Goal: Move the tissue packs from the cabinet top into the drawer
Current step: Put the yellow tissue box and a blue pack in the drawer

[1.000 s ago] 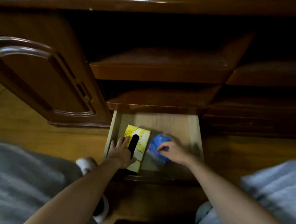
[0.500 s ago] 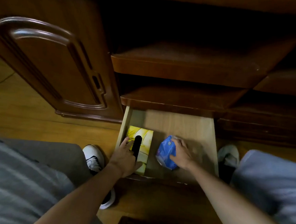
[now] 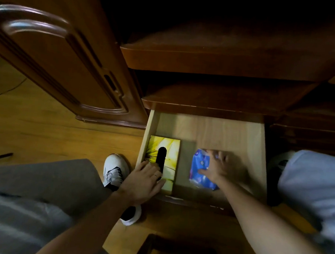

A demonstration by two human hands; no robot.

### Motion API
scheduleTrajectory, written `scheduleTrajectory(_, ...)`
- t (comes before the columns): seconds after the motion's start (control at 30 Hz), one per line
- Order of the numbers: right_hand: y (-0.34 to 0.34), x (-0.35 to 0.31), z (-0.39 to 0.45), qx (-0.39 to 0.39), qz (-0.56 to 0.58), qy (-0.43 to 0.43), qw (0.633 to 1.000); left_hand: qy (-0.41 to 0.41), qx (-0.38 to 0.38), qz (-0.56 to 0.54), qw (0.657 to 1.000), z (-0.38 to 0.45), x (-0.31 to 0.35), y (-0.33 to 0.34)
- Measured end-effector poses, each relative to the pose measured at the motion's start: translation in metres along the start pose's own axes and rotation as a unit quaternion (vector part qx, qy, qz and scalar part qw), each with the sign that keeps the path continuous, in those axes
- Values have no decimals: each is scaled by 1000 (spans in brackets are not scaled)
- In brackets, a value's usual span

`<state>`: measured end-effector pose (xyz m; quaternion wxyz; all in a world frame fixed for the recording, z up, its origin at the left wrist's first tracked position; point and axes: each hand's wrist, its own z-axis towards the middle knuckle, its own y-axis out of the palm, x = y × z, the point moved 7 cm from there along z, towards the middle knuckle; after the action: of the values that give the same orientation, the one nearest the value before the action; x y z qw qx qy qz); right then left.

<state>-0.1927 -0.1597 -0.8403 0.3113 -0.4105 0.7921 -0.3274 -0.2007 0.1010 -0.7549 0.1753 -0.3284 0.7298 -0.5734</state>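
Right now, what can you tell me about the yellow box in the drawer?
The yellow tissue box lies flat against the left wall of the open drawer. It looks like cardboard, printed with pale yellow petals, with a long black slot on top. The left hand rests on its near end. It sits apart from the blue pack.

Dim light; dark wood cabinet door (image 3: 54, 59), shelves (image 3: 216, 63); yellowish, perhaps wooden floor (image 3: 33, 129).
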Motion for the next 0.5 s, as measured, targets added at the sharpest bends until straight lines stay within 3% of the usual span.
scheduleTrajectory(0.1, 16, -13, -18, -51, -20, -53, 997, 6, 70, -10, 998, 3, 0, -6)
scheduleTrajectory(0.23, 24, -38, -36, -103, 78, -95, 987, -2, 64, -11, 998, 8, -2, -8)
scheduleTrajectory(0.4, -10, -25, -49, -78, 195, -17, 977, -34, 100, -28, 994, 13, 1, -29)
scheduleTrajectory(0.5, -28, -12, -65, -83, 176, 3, 981, -68, 117, -60, 989, 10, -2, -50)
